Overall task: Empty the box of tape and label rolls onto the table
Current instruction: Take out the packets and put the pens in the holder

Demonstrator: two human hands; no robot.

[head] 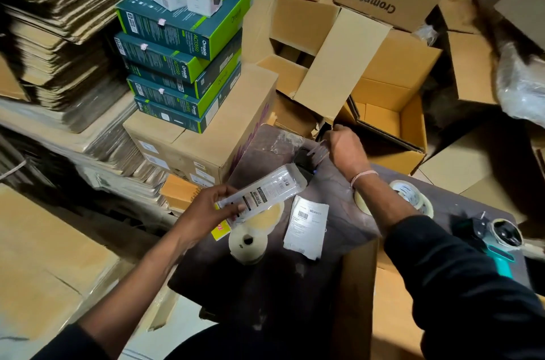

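Note:
My left hand (211,208) grips a long white packet marked TOTEM (262,193) in clear wrap, held above the dark table (295,280). My right hand (345,149) is closed round a blurred clear strip (320,150) beside a black object (303,160) at the table's far edge. A cream label roll (249,238) lies flat under the packet, with a yellow item (220,230) to its left. Two tape rolls (413,196) lie past my right forearm. A brown box (368,300) stands against the table's near right side; its inside is hidden.
A printed shipping label sheet (306,225) lies mid-table. A teal-handled tape dispenser (498,238) sits at the right edge. An open empty carton (392,121) stands beyond the table. Stacked green boxes (182,56) top a carton at left; flat cardboard fills the shelves.

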